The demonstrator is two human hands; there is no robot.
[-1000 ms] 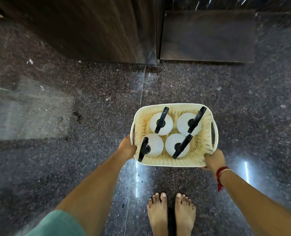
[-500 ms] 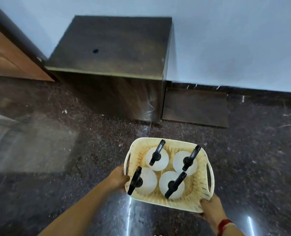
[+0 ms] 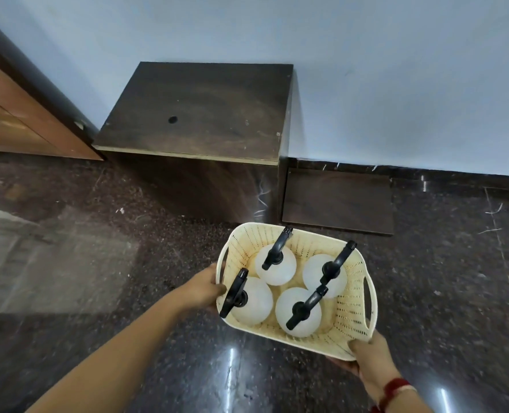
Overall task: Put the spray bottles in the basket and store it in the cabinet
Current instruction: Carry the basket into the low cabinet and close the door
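Observation:
A cream perforated plastic basket [image 3: 355, 296] hangs in the air above the dark floor, tilted a little. Inside it stand several white spray bottles [image 3: 297, 312] with black trigger heads. My left hand [image 3: 204, 289] grips the basket's left rim by its handle slot. My right hand [image 3: 366, 357] holds the near right corner from below. A low dark wooden cabinet [image 3: 199, 114] stands against the wall just beyond the basket, its front face shut as far as I can see.
A dark wooden panel [image 3: 338, 201] leans at the wall's foot to the right of the cabinet. A brown wooden door or wardrobe [image 3: 11, 123] fills the left edge. The polished speckled granite floor [image 3: 83, 263] spreads all around.
My view has lifted from the floor and my feet up to the cabinet and wall. The basket stays in both hands and now sits lower right in view, nearer the cabinet.

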